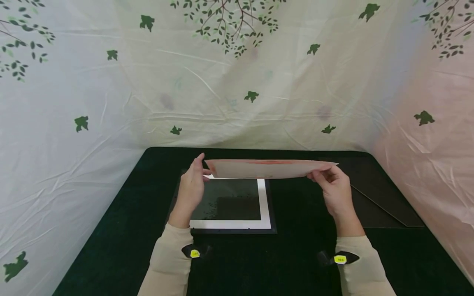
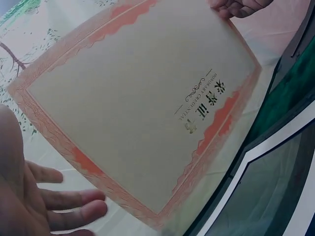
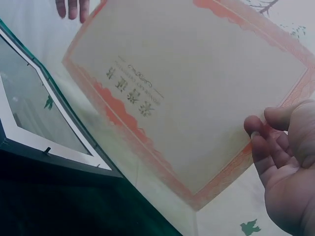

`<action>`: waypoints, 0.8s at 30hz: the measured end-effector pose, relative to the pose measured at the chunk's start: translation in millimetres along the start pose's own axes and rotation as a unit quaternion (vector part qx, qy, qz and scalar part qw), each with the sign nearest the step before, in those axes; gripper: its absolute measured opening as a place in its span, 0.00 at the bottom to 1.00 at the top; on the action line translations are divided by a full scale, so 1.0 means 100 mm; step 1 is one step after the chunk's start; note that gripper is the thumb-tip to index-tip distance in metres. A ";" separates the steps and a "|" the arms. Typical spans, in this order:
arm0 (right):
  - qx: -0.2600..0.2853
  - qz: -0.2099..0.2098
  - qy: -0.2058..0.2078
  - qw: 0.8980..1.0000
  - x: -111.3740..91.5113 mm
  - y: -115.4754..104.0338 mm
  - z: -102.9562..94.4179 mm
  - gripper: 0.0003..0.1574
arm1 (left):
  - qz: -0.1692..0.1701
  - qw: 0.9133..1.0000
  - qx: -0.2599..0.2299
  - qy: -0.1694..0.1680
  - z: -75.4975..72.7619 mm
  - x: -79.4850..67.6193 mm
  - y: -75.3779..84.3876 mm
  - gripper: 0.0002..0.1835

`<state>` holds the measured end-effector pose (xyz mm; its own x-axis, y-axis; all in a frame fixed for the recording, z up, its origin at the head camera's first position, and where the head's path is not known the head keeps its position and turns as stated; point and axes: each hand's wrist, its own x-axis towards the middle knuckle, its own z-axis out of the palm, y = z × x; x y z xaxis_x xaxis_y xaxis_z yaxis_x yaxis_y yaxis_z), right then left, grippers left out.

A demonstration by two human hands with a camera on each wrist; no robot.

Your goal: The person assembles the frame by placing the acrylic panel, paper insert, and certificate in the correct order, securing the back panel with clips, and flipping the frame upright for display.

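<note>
At the left, the left hand (image 1: pixel 190 189) is held palm inward, its fingers extended beside the left short edge of the certificate (image 1: pixel 264 169); whether contact is made cannot be told. The frame (image 1: pixel 265 205) is laid on the worktop (image 1: pixel 296 218). The certificate is held raised, its long axis running left to right, with the printed title (image 2: pixel 204 105) near its lower long edge, lettering upside down. Its right short edge is pinched between thumb and forefinger of the right hand (image 1: pixel 336 189). Farther right, a dark panel (image 1: pixel 370 181) is laid.
</note>
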<state>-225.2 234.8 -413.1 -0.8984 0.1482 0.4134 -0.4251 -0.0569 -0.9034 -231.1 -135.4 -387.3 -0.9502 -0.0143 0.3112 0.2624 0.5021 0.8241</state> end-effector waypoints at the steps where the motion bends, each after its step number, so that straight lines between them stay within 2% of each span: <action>1: 0.005 -0.005 -0.007 1.000 0.00 0.00 -0.01 0.10 | -0.013 1.000 0.001 -0.010 0.00 0.00 0.00 0.38; 4: 0.016 -0.008 -0.017 1.000 0.00 0.01 -0.02 0.12 | -0.061 0.997 0.008 -0.039 0.01 0.02 -0.02 0.41; 6: 0.016 -0.003 -0.018 1.000 0.00 0.01 -0.02 0.11 | -0.103 0.993 0.007 -0.063 0.03 0.05 -0.04 0.43; 9: 0.008 0.007 -0.014 1.000 -0.01 0.01 -0.02 0.06 | -0.160 0.981 0.013 -0.108 0.06 0.07 -0.09 0.46; 11: 0.008 0.009 -0.015 1.000 -0.02 0.02 -0.03 0.06 | -0.186 0.972 0.019 -0.141 0.08 0.07 -0.14 0.46; 14: 0.018 0.002 -0.019 1.000 -0.02 0.03 -0.04 0.08 | -0.197 0.962 0.031 -0.188 0.16 0.04 -0.23 0.45; 17: 0.037 -0.009 -0.025 0.999 -0.04 0.03 -0.05 0.07 | -0.190 0.956 0.037 -0.222 0.27 -0.01 -0.28 0.44; 24: 0.056 -0.024 -0.048 0.997 -0.06 0.03 -0.06 0.09 | -0.181 0.946 0.072 -0.259 0.51 -0.08 -0.27 0.46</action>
<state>-220.7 239.9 -418.7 -0.8813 0.0582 0.4690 -0.4719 -0.1637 -0.8663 -238.8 -104.7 -436.6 -0.9377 0.1996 -0.2843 -0.0866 0.6583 0.7478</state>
